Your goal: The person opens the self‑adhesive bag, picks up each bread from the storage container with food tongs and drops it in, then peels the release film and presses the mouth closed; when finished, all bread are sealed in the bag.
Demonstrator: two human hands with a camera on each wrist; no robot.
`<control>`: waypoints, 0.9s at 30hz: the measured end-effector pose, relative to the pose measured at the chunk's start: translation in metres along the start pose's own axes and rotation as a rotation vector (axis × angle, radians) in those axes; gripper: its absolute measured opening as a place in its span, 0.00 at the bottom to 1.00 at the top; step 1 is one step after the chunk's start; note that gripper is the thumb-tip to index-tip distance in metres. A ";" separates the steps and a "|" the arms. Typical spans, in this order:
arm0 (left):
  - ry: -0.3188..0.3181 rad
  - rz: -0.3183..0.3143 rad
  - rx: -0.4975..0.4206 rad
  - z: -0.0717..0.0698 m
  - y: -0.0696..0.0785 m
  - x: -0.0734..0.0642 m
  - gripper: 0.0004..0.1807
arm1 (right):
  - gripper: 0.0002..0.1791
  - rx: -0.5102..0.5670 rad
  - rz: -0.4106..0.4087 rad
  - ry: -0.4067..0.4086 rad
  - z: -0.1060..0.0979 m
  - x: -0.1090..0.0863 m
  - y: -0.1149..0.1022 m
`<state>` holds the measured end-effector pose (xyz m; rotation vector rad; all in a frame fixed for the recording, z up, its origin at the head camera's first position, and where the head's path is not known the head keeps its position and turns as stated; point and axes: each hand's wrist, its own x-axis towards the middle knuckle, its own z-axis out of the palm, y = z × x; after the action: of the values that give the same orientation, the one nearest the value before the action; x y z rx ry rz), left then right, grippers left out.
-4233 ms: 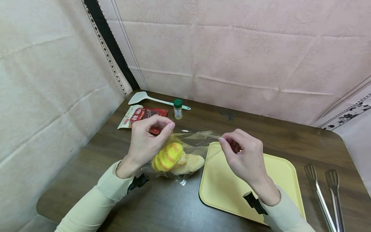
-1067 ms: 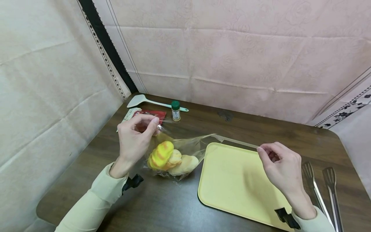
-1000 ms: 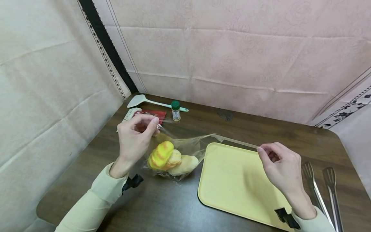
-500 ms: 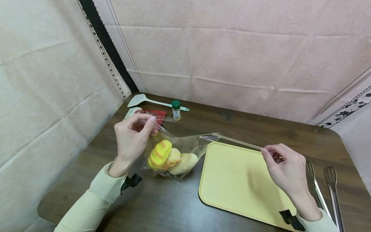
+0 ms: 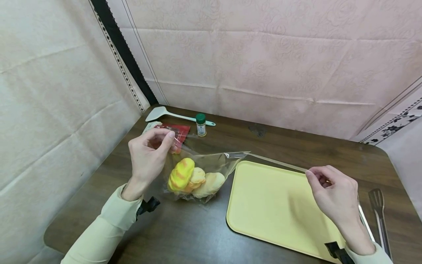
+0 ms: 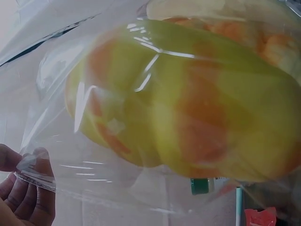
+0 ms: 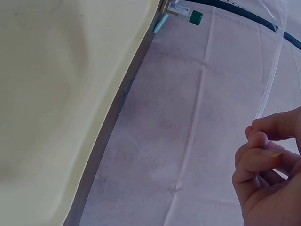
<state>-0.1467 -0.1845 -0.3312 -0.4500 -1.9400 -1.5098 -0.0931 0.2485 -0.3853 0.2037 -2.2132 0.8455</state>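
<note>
A clear plastic bag [image 5: 215,163] hangs low over the wooden table, holding a yellow-orange bread roll [image 5: 181,174] and paler rolls [image 5: 209,185]. My left hand [image 5: 146,157] pinches the bag's upper left edge between thumb and fingers; the left wrist view shows the film in its fingertips [image 6: 42,160]. From the bag's right corner a narrow translucent strip [image 5: 277,162] stretches taut to my right hand [image 5: 337,200], which pinches its end above the tray's right side. In the right wrist view the strip [image 7: 272,80] runs upward from that pinch.
Under the right hand lies a yellow tray [image 5: 260,216]. Metal tongs [image 5: 379,209] lie right of it, partly covered by that hand. At the back are a pale spatula [image 5: 179,115], a green-capped bottle [image 5: 201,126] and a red packet [image 5: 181,132] behind the left hand.
Over these seconds my right hand has moved right across the tray, and the strip between it and the bag has lengthened. My left hand has shifted a little left with the bag's edge.
</note>
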 end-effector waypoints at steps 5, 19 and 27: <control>-0.002 0.008 0.004 0.000 -0.001 0.001 0.04 | 0.07 -0.010 0.015 0.007 -0.005 -0.003 0.005; 0.004 0.008 0.061 0.000 -0.002 0.000 0.03 | 0.07 -0.059 0.043 -0.013 -0.018 -0.011 0.014; -0.021 0.017 0.044 0.002 0.000 0.000 0.04 | 0.06 -0.079 0.097 -0.053 -0.023 -0.012 0.016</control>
<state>-0.1473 -0.1828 -0.3314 -0.4635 -1.9770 -1.4539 -0.0775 0.2734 -0.3899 0.0823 -2.3166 0.8107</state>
